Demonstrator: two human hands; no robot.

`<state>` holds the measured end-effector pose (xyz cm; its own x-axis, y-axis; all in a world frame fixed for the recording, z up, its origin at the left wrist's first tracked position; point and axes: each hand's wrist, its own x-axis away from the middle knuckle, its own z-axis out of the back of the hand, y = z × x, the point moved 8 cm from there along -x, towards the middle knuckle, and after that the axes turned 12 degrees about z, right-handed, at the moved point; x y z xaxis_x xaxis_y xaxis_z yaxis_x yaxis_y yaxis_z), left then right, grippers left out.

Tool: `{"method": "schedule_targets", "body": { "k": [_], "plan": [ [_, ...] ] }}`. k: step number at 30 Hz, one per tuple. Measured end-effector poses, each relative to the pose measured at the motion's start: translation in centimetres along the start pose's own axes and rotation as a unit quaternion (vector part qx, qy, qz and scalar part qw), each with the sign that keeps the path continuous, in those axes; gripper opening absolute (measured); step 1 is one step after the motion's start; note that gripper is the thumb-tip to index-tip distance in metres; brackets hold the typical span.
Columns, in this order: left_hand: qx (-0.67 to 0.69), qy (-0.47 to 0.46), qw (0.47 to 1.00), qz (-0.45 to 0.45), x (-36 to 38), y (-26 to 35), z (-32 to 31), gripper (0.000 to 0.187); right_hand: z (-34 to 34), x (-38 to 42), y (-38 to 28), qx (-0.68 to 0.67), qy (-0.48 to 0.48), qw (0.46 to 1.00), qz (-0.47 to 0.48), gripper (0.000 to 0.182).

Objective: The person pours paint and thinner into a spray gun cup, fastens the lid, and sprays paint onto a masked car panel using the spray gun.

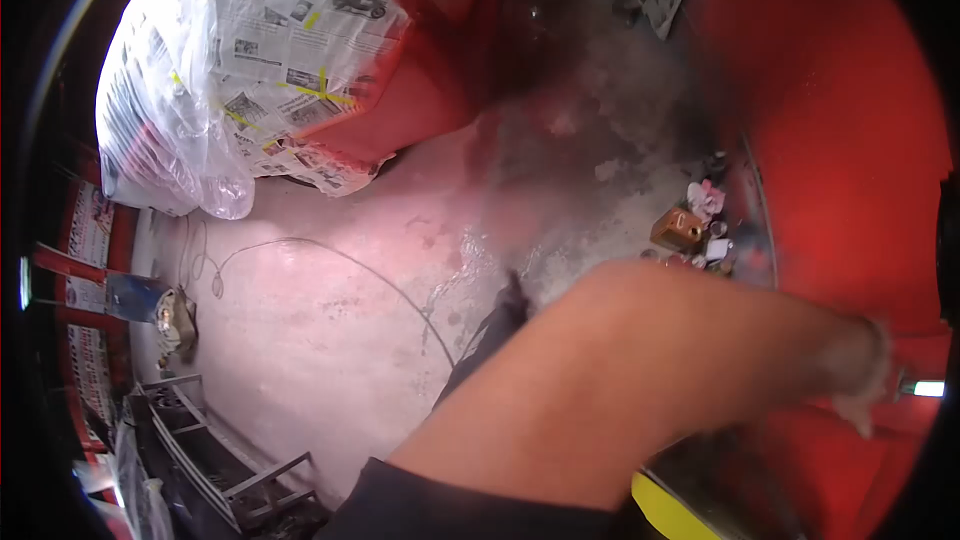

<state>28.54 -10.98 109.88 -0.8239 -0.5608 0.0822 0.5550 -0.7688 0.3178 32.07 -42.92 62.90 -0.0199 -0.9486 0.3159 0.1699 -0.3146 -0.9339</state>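
Note:
My left forearm reaches across the view from the bottom middle to the far right, with a dark sleeve (pixel 470 505) above the elbow. At its end my left hand (pixel 862 375) is smeared by motion and overlaps a red panel (pixel 850 170). One or two fingertips point downward; I cannot tell what, if anything, the hand holds. My right hand is out of view. Below my forearm shows a yellow strip (pixel 670 512), partly cut off by the frame. Part of a dark trouser leg or shoe (pixel 500 325) appears behind the arm.
A red car body masked with newspaper (pixel 290 50) and clear plastic (pixel 220 180) stands upper left. A thin hose (pixel 350 258) curves over the stained floor (pixel 300 340). A brown can (pixel 678 229) and small containers sit by the red panel. A metal frame (pixel 215 450) stands lower left.

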Motion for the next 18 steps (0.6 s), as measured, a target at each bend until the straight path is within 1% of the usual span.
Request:
{"method": "schedule_targets", "body": {
  "k": [1, 2, 4, 5, 6, 7, 8, 9, 10, 12, 14, 15, 17, 18],
  "plan": [
    [-0.005, 0.029, 0.998, 0.056, 2.9, -2.1, -1.3, 0.059, 0.0, 0.3, -0.3, 0.006, -0.005, 1.0, 0.012, 0.053],
    [0.009, 0.081, 0.99, 0.111, 8.9, -4.8, -5.1, 0.056, 0.1, 0.7, -0.6, 0.014, -0.013, 1.0, 0.021, 0.053],
    [0.057, 0.185, 0.957, 0.217, 21.4, -10.1, -12.8, 0.05, 0.4, 1.3, -1.1, 0.027, -0.036, 0.998, 0.039, 0.054],
    [0.065, 0.101, 0.956, 0.266, 27.1, -12.5, -21.1, 0.045, 0.3, 1.5, -1.4, 0.033, -0.043, 0.997, 0.046, 0.054],
    [0.273, 0.051, 0.863, 0.423, 34.5, -14.9, -29.4, 0.048, 0.1, 1.8, -1.6, 0.039, -0.046, 0.997, 0.051, 0.054],
    [0.547, 0.135, 0.688, 0.457, 42.2, -13.2, -35.1, 0.062, -0.2, 2.1, -1.6, 0.048, -0.054, 0.996, 0.056, 0.054],
    [0.764, 0.204, 0.431, 0.435, 49.0, -10.5, -39.8, 0.081, -0.5, 2.7, -1.6, 0.054, -0.061, 0.995, 0.057, 0.054],
    [0.848, 0.33, 0.239, 0.34, 54.2, -8.2, -39.3, 0.086, -0.8, 3.3, -1.4, 0.061, -0.067, 0.994, 0.062, 0.054],
    [0.873, 0.435, 0.022, 0.221, 58.4, -5.2, -39.2, 0.09, -1.0, 4.1, -1.0, 0.07, -0.077, 0.992, 0.066, 0.054],
    [0.835, 0.548, 0.054, -0.012, 65.1, -2.1, -37.8, 0.092, -1.1, 5.5, -0.1, 0.099, -0.105, 0.986, 0.079, 0.054],
    [0.786, 0.612, 0.009, -0.088, 69.7, 1.3, -34.3, 0.089, -2.4, 6.4, 1.2, 0.129, -0.141, 0.975, 0.111, 0.055],
    [0.772, 0.627, 0.013, -0.105, 71.7, 2.8, -33.6, 0.088, -3.1, 6.8, 2.0, 0.147, -0.159, 0.966, 0.143, 0.055],
    [0.755, 0.64, 0.036, -0.142, 75.4, 5.1, -32.5, 0.087, -4.6, 7.7, 3.0, 0.173, -0.184, 0.945, 0.207, 0.055],
    [0.751, 0.643, 0.039, -0.143, 76.6, 6.6, -32.3, 0.086, -5.9, 9.8, 1.2, 0.137, -0.174, 0.967, 0.125, 0.053]
  ]
}}
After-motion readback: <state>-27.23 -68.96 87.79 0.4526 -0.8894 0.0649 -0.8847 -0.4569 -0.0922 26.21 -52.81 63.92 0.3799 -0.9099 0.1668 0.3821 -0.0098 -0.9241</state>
